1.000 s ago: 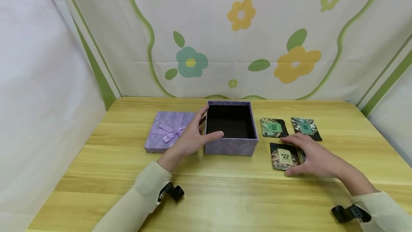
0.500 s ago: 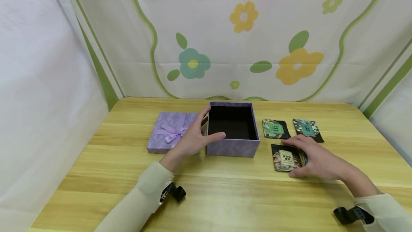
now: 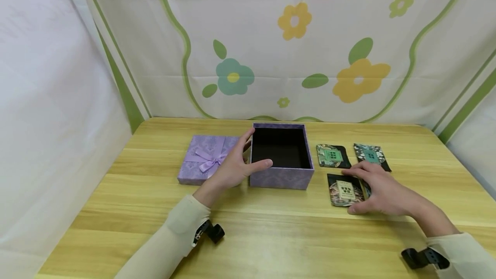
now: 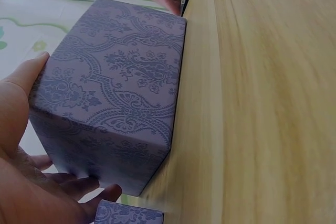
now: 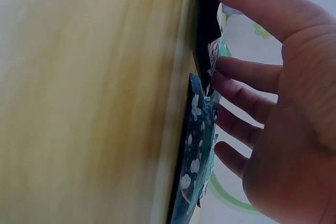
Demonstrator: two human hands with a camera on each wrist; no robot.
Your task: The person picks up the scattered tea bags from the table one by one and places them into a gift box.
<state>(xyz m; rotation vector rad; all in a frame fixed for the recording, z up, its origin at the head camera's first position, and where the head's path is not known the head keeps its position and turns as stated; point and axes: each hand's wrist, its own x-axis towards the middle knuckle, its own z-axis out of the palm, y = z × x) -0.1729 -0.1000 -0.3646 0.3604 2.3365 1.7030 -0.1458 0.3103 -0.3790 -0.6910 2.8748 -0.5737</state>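
Note:
My left hand [image 3: 234,165] holds the near-left corner of a purple patterned gift box [image 3: 280,178]. Its thumb lies on the front rim and its fingers reach along the left wall; the left wrist view shows them touching the box [image 4: 115,66]. The box's dark inside faces up. Over a black packet with a cream label [image 3: 346,190] is my right hand [image 3: 381,190], thumb by the near edge and forefinger by the far edge. The packet lies flat. Beneath this palm, a dark blue flowered packet [image 5: 194,145] shows in the right wrist view, mostly hidden from above.
A purple lid with a ribbon bow [image 3: 205,158] lies left of the box, partly behind the left hand. Behind the right hand lie a green-labelled packet [image 3: 332,155] and a teal-labelled packet [image 3: 372,156]. A flowered cloth [image 3: 271,55] hangs at the table's [image 3: 271,236] back edge.
The head view has shifted slightly. Both hands, the box and the packets keep nearly the same places relative to each other.

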